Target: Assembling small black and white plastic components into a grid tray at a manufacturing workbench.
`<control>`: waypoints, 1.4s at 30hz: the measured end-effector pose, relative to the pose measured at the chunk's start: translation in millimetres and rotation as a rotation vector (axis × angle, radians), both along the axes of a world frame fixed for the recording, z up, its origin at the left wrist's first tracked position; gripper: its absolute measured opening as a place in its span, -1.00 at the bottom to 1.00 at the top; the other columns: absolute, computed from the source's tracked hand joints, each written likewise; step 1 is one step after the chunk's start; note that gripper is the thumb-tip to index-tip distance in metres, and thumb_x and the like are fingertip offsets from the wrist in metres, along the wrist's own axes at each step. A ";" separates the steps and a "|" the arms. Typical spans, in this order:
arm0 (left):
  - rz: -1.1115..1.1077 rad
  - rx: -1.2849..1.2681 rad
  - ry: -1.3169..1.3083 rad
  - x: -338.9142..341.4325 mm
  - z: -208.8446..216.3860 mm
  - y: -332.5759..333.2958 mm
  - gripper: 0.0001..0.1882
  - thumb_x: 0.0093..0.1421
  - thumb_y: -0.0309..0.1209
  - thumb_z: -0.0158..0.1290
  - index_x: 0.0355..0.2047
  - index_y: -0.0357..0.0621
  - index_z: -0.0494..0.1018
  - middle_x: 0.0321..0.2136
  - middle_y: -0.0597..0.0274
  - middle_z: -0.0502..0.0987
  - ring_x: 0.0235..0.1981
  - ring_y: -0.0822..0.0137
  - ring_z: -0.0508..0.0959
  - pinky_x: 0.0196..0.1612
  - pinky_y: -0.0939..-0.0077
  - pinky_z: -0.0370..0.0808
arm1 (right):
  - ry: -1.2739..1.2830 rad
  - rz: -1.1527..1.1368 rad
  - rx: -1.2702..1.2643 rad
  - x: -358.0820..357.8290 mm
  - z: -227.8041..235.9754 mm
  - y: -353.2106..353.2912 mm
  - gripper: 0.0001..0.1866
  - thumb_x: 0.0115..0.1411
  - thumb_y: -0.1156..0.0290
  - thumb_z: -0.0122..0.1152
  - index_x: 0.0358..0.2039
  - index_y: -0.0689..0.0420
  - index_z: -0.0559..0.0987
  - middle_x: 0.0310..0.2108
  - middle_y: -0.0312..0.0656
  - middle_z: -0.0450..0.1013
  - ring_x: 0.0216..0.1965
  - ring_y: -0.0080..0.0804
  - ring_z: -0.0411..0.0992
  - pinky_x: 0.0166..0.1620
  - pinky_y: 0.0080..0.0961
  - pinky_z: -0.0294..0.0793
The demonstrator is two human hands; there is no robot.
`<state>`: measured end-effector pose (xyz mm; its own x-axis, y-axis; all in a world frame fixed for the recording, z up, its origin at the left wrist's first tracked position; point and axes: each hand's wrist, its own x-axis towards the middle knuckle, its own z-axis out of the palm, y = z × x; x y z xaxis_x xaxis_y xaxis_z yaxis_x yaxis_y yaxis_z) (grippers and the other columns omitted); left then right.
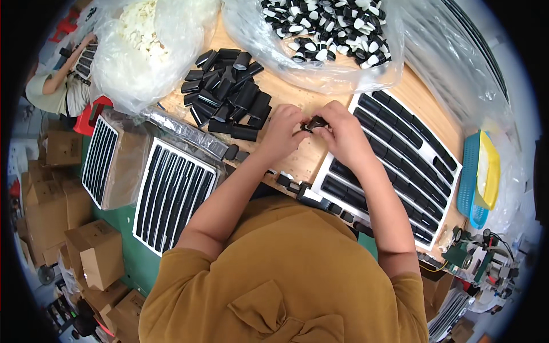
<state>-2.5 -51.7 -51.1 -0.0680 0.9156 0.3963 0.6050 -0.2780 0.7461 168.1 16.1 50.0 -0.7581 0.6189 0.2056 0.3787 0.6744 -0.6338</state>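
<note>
Over the wooden table, my left hand (283, 132) and my right hand (343, 130) meet with their fingertips pinched together. Between them is a small dark piece (314, 122), mostly covered by the fingers of my right hand; its exact kind I cannot make out. My left fingers are closed at its left end. Left of my hands lies a loose pile of black plastic tube-like pieces (226, 94). Just right of my right hand rests a white tray (452, 166) with rows of black pieces in its slots; a few slots near its right side look unfilled.
Behind my hands, a clear plastic bag (320, 83) holds many black-and-white small parts (326, 28). Another bag holds cream-coloured pieces (140, 31). Filled trays (171, 197) stand at the left. Blue and yellow baskets (477, 177) sit at the right. Cardboard boxes (94, 251) and a co-worker (57, 91) are farther left.
</note>
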 end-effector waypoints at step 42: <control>0.229 -0.330 0.446 -48.4 73.7 152.0 -0.59 0.01 -0.16 0.33 -0.33 -0.29 0.57 -0.34 -0.17 0.61 -0.21 -0.12 0.60 -0.12 0.08 0.52 | -0.006 -0.182 0.023 -2.7 -37.9 -9.3 -0.73 0.00 0.54 0.29 -0.22 0.18 0.60 -0.32 -0.02 0.49 -0.26 0.01 0.51 -0.21 -0.20 0.53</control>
<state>-51.0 100.3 22.5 -0.1705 0.9769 0.1291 0.8967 0.0996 0.4313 165.3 6.8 12.1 -0.6353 0.7411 0.2175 0.4994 0.6089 -0.6163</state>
